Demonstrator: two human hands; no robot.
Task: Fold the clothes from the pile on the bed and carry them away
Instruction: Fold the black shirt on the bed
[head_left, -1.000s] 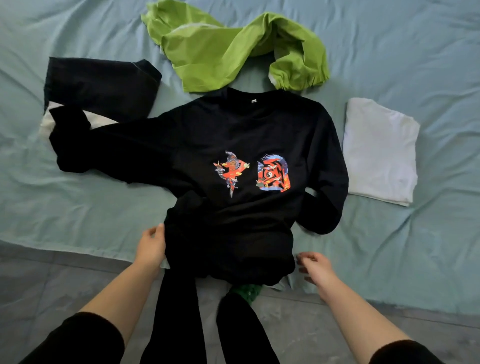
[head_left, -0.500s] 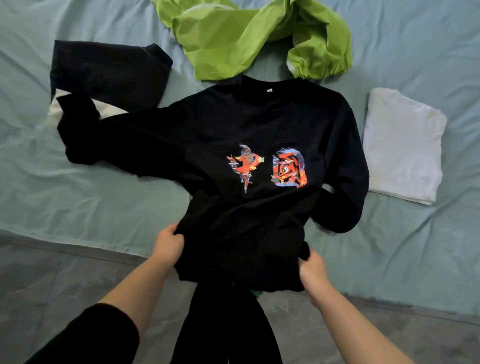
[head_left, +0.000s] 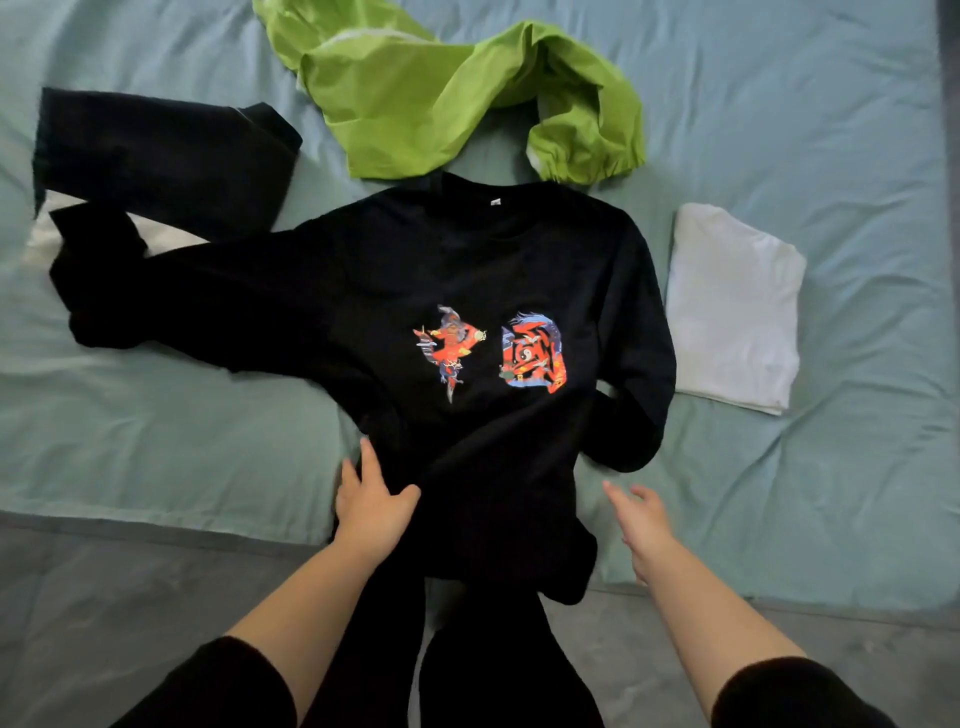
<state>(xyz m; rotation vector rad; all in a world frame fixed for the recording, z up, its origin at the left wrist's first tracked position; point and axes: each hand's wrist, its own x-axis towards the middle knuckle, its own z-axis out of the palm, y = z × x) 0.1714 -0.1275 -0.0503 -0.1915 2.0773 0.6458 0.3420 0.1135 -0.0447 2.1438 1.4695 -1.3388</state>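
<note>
Black sweatshirt (head_left: 467, 270): hem was released, seemingly ready for folding.
Left hand (head_left: 371, 506): lay flat on it.
Right hand (head_left: 641, 525): fingers spread, held nothing.

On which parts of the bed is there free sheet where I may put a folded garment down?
Bare sheet lies below the black sweatshirt sleeve, beside the left hand; more lies right of and below the folded white garment, and past the green jacket at far right. Crowded: far left, where that sleeve overlaps the dark folded garment.
</note>
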